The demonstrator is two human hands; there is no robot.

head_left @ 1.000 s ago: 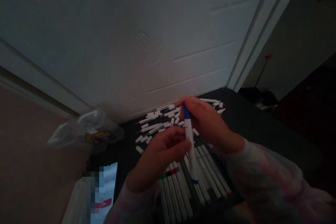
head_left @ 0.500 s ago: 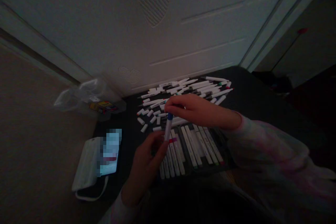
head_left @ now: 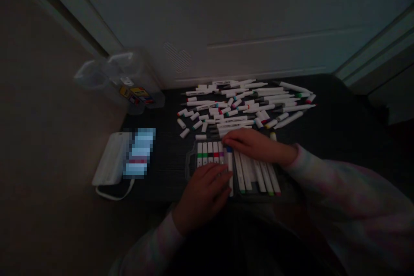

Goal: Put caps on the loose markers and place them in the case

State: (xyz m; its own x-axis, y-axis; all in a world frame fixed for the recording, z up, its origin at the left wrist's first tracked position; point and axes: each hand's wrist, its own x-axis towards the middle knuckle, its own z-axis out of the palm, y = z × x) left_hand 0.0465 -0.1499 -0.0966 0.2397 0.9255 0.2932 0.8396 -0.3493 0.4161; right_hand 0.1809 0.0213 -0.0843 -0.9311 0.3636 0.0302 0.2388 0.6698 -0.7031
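A white marker with a blue band [head_left: 230, 168] lies lengthwise in a clear plastic case [head_left: 188, 164], beside a row of other markers. My right hand [head_left: 250, 144] reaches in from the right, its fingers closed on the marker's blue upper end. From below left comes my left hand [head_left: 205, 194], fingers apart over the row, with their tips at the marker's lower left side. Markers with green, black, red and purple bands [head_left: 208, 148] show above my left fingers. More white markers [head_left: 263, 177] fill the right half of the case, partly under my right hand.
Loose uncapped markers [head_left: 271, 95] and scattered caps [head_left: 194, 116] cover the back of the dark table [head_left: 161, 155]. A clear plastic container [head_left: 136, 82] stands at the back left. A phone [head_left: 140, 153] and a white cabled device [head_left: 111, 159] lie left. A white panel [head_left: 226, 21] rises behind.
The blue-banded marker has gone from upright between both hands down into the case. My left fingers have loosened around it. The view has shifted, and the scene is darker.
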